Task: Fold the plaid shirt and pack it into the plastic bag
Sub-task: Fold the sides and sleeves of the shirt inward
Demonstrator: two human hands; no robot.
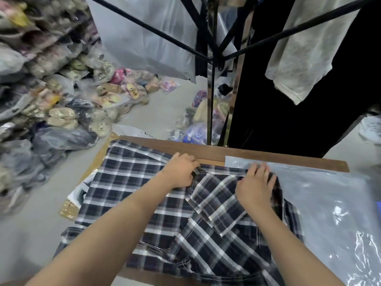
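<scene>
Head cam: the plaid shirt [127,182] is spread out on the table [208,154], with one side folded in over the middle. The left hand [179,172] pinches the fabric up by the collar, fingers curled. The right hand [255,186] lies palm down on the folded bit, fingers pretty much straight. The plastic bag [329,203] lies flat just right of it, touching the shirt's edge. Heaps of bagged clothes [51,100] cover the floor on the left.

A plaid shirt [127,182] lies spread on the wooden worktop [206,150], the left hand [181,170] gripping fabric near its far edge and the right hand [255,182] resting on a folded-over part, beside a flat plastic bag [329,203].
</scene>
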